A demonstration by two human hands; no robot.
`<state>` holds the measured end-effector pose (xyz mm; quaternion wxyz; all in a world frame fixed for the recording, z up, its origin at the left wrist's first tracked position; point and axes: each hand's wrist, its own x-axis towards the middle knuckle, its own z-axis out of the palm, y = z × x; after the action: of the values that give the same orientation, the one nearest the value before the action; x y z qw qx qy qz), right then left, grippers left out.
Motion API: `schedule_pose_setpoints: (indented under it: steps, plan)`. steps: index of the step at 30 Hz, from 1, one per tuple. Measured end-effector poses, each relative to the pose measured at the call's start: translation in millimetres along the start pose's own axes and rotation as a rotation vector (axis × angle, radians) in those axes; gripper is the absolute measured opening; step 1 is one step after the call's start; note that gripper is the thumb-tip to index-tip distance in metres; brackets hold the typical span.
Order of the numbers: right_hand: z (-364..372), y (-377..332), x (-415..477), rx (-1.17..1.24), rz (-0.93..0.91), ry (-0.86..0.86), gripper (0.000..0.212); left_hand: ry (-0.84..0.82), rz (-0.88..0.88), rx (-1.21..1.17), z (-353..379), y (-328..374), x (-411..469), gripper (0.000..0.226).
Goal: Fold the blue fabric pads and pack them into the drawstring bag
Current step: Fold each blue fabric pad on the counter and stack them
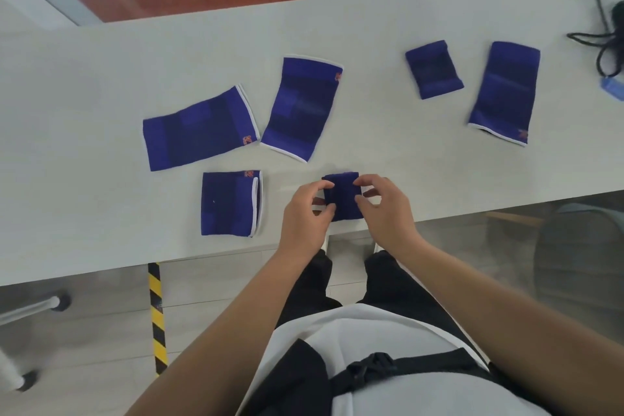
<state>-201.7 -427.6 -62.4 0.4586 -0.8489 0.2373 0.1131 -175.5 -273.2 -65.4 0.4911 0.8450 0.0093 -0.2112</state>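
Note:
A small folded blue fabric pad point(343, 195) lies near the front edge of the white table point(101, 84). My left hand point(305, 214) pinches its left side and my right hand point(385, 209) pinches its right side. Several other blue pads lie on the table: a folded one point(229, 203) to the left, two long flat ones point(199, 128) point(302, 108) behind it, a small folded one point(434, 69) and a long one point(503, 93) at the right. At the far right edge lies a black drawstring bag point(613, 40), partly cut off.
A small blue tag point(613, 88) lies under the bag's cords. The table's front edge runs just below my hands. A chair point(580, 246) stands at the lower right, and yellow-black floor tape point(157, 314) runs under the table.

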Motion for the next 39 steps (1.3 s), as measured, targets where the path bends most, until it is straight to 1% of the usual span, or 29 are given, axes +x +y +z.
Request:
schedule_pose_setpoints:
  steps: [2,4,8,13,16,21,24,29,33,37,39]
  plan:
    - [1,8,0,-0.108,-0.079,-0.024,0.027,0.002,0.018,0.044,2,-6,1,0.036]
    - [1,14,-1,-0.177,-0.117,-0.034,0.029,0.006,0.029,0.096,3,-12,2,0.036]
    - [-1,16,-1,-0.205,-0.116,-0.050,0.031,-0.009,0.035,0.161,3,-14,4,0.037]
    - [-19,2,-1,-0.174,-0.130,-0.076,0.033,-0.067,0.046,0.148,-8,-5,10,0.038]
    - [-43,-5,1,-0.152,-0.131,-0.031,0.033,-0.091,0.048,0.194,-17,13,21,0.040]
    - [-93,-1,8,-0.163,-0.088,0.093,0.037,-0.141,0.166,0.311,-14,60,55,0.048]
    - [-124,15,10,-0.201,0.005,0.129,0.046,-0.217,0.206,0.421,9,85,81,0.055]
    - [-166,51,13,-0.207,0.124,0.108,0.056,-0.340,0.225,0.607,66,126,126,0.065]
    - [-197,81,21,-0.242,0.125,0.081,0.057,-0.322,0.235,0.704,113,161,164,0.071]
    - [-225,103,34,-0.421,0.048,0.019,0.057,-0.294,0.198,0.834,146,184,200,0.078]
    - [-239,111,43,-0.468,0.018,-0.015,0.057,-0.268,0.173,0.892,156,190,216,0.081]
